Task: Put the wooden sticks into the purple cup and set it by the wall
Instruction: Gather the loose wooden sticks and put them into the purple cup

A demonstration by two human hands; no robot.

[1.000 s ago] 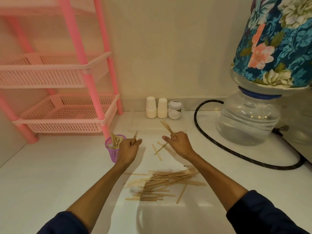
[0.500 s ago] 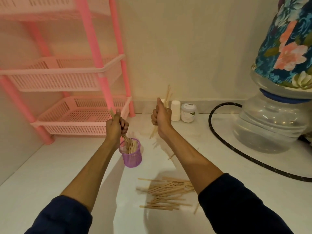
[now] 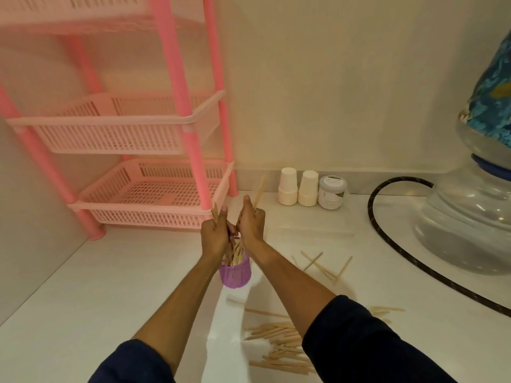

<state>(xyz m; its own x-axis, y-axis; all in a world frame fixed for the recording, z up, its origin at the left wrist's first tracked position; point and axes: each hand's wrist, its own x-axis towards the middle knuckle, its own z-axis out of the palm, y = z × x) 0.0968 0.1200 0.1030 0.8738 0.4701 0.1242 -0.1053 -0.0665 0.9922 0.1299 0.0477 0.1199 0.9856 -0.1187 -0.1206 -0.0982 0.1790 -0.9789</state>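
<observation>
The purple cup (image 3: 236, 273) stands on the white counter with several wooden sticks upright in it. Directly above its rim, my left hand (image 3: 215, 234) is closed around a bunch of sticks whose lower ends reach into the cup. My right hand (image 3: 251, 223) is pressed against the left one and grips a few sticks (image 3: 258, 193) that poke up above the fist. A loose pile of sticks (image 3: 279, 346) lies near my right sleeve, partly hidden by it. A few more sticks (image 3: 322, 265) lie scattered to the right of the cup.
A pink plastic rack (image 3: 154, 189) stands at the back left. Two stacks of white paper cups (image 3: 298, 187) and a small white jar (image 3: 331, 192) line the wall. A black hose (image 3: 387, 233) curves toward a water jug (image 3: 470, 217) at the right.
My right hand has swung left with its sticks and now meets my left hand over the cup. The view has shifted left, and the cup sits lower in the frame.
</observation>
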